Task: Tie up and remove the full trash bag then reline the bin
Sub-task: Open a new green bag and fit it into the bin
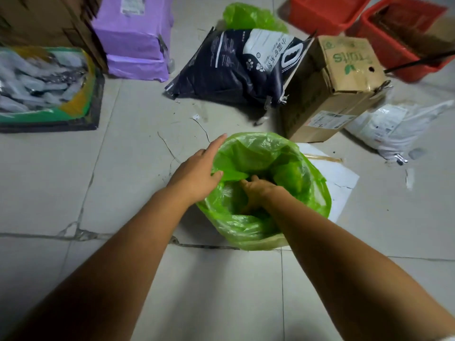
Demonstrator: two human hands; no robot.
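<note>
Head view, left hand [194,177] grip pinching green liner [307,178], right hand [258,190] grip unclear inside.

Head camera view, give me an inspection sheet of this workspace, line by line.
Surface: pale tiled floor, cracked and dusty, small scraps on it.
Job's things: green liner draped over the bin's rim, its middle still bunched inside; bin itself mostly hidden. Another green bag lies behind the dark pet-litter sack.
Clutter: fruit carton, purple package, white sack, two red baskets, green box of packets, white board under the bin.
Hands: left hand pinches the liner at the rim; right hand reaches inside, pressing plastic down.
Cables: nothing seen; one black rod crosses a basket.
Surroundings: indoor storage corner, dim light.
</note>
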